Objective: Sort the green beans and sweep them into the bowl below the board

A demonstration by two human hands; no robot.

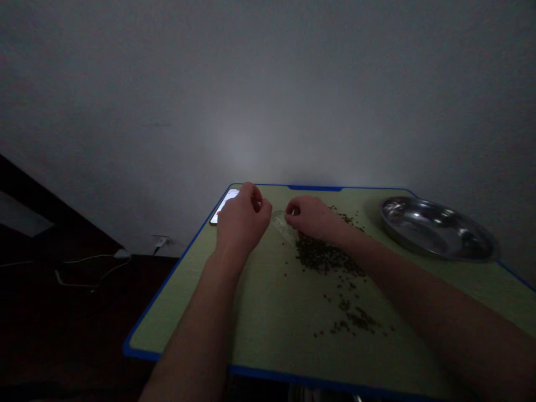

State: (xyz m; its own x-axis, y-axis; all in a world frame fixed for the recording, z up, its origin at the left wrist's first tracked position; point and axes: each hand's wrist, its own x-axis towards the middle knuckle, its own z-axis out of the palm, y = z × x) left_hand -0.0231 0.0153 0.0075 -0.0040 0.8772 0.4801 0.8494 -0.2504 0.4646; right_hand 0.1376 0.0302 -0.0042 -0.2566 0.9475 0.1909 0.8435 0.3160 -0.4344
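Domestic interior, apparently: I am at a small blue-edged table close to a plain wall, with a shiny metal basin, a lit phone and, low at left, white cables.

1. Wall: plain, grey, brighter nr centre.
2. Light: v. low, rm dim.
3. Table: pale green top w/ blue edging, nr wall.
4. Floor: v. dark, poss. brown.
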